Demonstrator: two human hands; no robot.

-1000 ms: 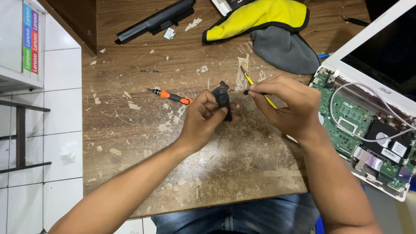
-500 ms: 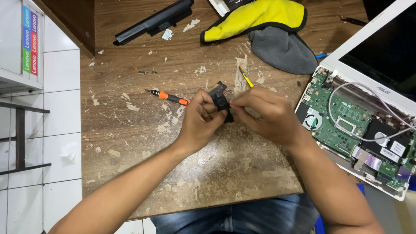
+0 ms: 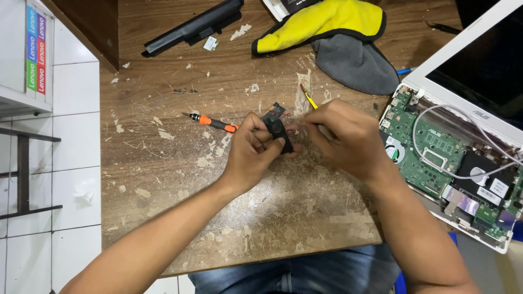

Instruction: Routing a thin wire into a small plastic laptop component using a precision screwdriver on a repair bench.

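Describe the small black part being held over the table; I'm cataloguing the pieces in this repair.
The small black part is a narrow, elongated piece of what looks like dark plastic, tilted with its upper end away from the person. Thin reddish wires show near it. The left hand pinches it above the worn wooden table; the right hand meets it from the right, gripping a yellow-handled tool.

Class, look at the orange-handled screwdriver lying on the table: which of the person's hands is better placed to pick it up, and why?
Probably the left hand: the orange-handled screwdriver lies just beside it. It would first have to release the small black part. The right hand is on the far side, holding a yellow tool.
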